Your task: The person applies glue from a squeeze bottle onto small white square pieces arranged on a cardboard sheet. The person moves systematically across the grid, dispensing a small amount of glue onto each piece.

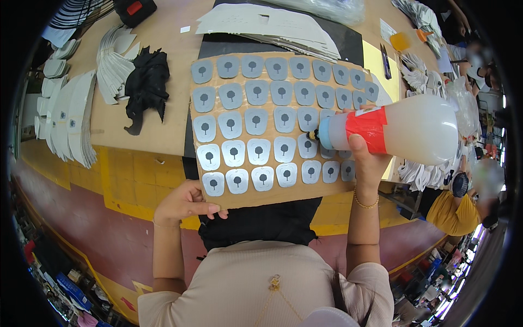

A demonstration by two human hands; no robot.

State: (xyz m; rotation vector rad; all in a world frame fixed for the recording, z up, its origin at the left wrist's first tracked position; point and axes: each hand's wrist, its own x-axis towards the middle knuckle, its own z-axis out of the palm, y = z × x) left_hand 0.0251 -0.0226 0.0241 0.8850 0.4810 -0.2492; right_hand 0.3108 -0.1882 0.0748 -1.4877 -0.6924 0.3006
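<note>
- Right hand (366, 158) wrapped around a squeeze bottle (397, 129), translucent white body, red band, pale blue neck, dark nozzle pointing left; thumb on the near side of the neck, fingers closed over the far side.
- Bottle lies about horizontal above the right part of a cardboard sheet (260, 197); nozzle tip sits at a grey patch in the 3rd row from the near edge, contact or just above: cannot tell.
- Left hand (185, 203) grips the near-left corner of the cardboard sheet, fingers curled over the top face, closed on the edge.
- Cardboard sheet is brown, tilted, far edge at the table, near edge at the person's chest; it carries grey rounded patches (256, 121) in 6 rows, each with a small dark tree-like mark.
- Gold bracelet (365, 204) on the right wrist; thin bracelet on the left wrist.
- Person wears a beige top (245, 283) and a dark apron (261, 223) under the sheet.
- Wooden table (158, 60) behind: black fabric heap (146, 84) left of the sheet, fans of white cut pieces (111, 65) farther left, stack of white sheets (267, 27) on a black mat at the far side.
- Another person in a yellow top (452, 212) at the right edge, below the bottle.
</note>
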